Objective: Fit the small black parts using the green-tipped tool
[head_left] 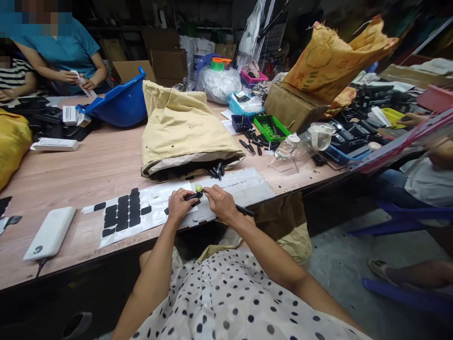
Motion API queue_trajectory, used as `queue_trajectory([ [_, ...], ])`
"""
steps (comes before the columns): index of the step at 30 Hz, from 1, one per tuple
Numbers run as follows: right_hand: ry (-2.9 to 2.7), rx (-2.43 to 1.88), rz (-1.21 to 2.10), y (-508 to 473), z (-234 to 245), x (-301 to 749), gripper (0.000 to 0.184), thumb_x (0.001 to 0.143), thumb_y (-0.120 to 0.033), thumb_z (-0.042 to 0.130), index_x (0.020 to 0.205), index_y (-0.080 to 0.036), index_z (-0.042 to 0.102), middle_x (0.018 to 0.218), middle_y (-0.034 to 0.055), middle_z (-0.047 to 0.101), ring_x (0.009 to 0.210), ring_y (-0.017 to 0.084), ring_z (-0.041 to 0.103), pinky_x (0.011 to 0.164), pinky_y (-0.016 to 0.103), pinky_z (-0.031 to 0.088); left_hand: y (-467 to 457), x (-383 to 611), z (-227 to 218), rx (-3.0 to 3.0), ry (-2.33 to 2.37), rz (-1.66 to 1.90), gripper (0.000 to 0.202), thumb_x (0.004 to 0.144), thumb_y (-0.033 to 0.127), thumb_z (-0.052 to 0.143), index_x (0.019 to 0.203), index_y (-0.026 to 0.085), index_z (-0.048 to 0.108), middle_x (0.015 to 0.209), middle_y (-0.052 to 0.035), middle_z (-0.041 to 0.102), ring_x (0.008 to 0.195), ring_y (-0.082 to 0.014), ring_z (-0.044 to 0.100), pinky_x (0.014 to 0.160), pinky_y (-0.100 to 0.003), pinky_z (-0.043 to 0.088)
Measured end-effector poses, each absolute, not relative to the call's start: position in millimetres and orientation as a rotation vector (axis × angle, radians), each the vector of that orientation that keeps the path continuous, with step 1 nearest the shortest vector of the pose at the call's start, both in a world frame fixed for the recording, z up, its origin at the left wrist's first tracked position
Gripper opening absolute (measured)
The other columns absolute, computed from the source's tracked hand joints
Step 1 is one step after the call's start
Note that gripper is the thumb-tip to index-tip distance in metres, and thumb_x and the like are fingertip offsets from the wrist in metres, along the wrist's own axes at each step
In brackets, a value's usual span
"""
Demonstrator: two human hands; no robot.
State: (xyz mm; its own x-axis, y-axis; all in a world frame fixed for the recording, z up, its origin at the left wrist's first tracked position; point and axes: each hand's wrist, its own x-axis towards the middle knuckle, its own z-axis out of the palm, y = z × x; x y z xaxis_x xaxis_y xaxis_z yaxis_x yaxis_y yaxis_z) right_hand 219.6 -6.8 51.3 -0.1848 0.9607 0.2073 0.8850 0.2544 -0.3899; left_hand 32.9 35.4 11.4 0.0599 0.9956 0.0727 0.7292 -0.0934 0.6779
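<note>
My left hand [180, 204] is closed round a small black part [194, 196] at the table's front edge. Just beyond the fingertips is a round yellow-green piece [198, 188]; whether it is attached to the part is unclear. My right hand [221, 204] pinches at the same spot, its fingertips hiding what they grip. A black rod [245, 211] sticks out past my right wrist, and I cannot tell whether that hand holds it. Both hands are over a grey-white board [244, 185]. To the left lies a white sheet [155, 212] with black rounded stickers [122, 210].
A beige sack [184, 123] with black parts at its mouth lies ahead. A white power bank [51, 233] is on the left. Beyond are a blue basin [120, 101], a green tray [272, 127] and a clear bottle [286, 146]. Co-workers sit at far left and right.
</note>
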Motion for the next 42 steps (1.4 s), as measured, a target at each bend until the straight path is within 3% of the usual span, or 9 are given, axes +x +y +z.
queue_trajectory([
  [8,-2.081,-1.748,0.187,12,40,234,0.035,0.103,-0.024,0.046,0.129,-0.029,0.069,0.108,0.0054,0.070,0.096,0.018,0.064,0.079,0.024,0.047,34,34,15,1.943,1.753,0.691,0.014,0.071,0.030,0.079,0.085,0.030,0.079,0.087,-0.0009,0.072,0.093,-0.0253,0.062,0.084,-0.038,0.047],
  [13,-2.151,-1.802,0.107,24,28,244,0.029,0.099,-0.021,0.053,0.118,-0.025,0.075,0.100,0.0093,0.069,0.097,0.023,0.059,0.080,0.030,0.044,32,35,19,1.966,1.761,0.681,0.016,0.069,0.029,0.079,0.085,0.030,0.076,0.087,-0.0006,0.072,0.090,-0.0254,0.061,0.082,-0.037,0.047],
  [18,-2.172,-1.765,0.036,22,18,246,0.030,0.100,-0.021,0.051,0.120,-0.024,0.073,0.101,0.0107,0.066,0.097,0.025,0.053,0.079,0.033,0.040,30,34,20,1.962,1.752,0.683,0.012,0.071,0.028,0.078,0.082,0.029,0.076,0.087,-0.0007,0.072,0.090,-0.0255,0.061,0.083,-0.037,0.046],
  [26,-2.166,-1.779,0.050,23,18,245,0.029,0.099,-0.023,0.053,0.120,-0.023,0.072,0.104,0.0108,0.065,0.099,0.026,0.051,0.081,0.033,0.038,33,31,19,1.985,1.721,0.666,0.010,0.079,0.031,0.072,0.086,0.029,0.078,0.091,-0.0023,0.074,0.094,-0.0264,0.061,0.084,-0.039,0.045],
  [33,-2.172,-1.800,0.076,22,25,243,0.028,0.098,-0.022,0.054,0.120,-0.022,0.072,0.105,0.0108,0.066,0.100,0.026,0.052,0.082,0.033,0.039,-14,36,25,2.130,1.480,0.760,0.023,0.091,0.040,0.058,0.095,0.027,0.076,0.094,-0.0053,0.074,0.093,-0.0255,0.063,0.087,-0.040,0.047],
  [37,-2.173,-1.822,0.084,22,26,243,0.029,0.098,-0.022,0.054,0.121,-0.022,0.072,0.106,0.0112,0.066,0.102,0.027,0.053,0.083,0.034,0.039,-70,41,11,2.172,1.206,0.695,0.029,0.096,0.043,0.051,0.101,0.027,0.075,0.089,-0.0052,0.074,0.082,-0.0218,0.068,0.080,-0.035,0.053],
  [42,-2.170,-1.811,0.076,23,24,242,0.029,0.098,-0.023,0.053,0.120,-0.023,0.072,0.106,0.0111,0.066,0.100,0.027,0.052,0.081,0.034,0.039,-100,39,-24,2.038,1.365,0.543,0.023,0.094,0.038,0.051,0.097,0.030,0.073,0.090,-0.0041,0.076,0.082,-0.0255,0.074,0.074,-0.035,0.057],
])
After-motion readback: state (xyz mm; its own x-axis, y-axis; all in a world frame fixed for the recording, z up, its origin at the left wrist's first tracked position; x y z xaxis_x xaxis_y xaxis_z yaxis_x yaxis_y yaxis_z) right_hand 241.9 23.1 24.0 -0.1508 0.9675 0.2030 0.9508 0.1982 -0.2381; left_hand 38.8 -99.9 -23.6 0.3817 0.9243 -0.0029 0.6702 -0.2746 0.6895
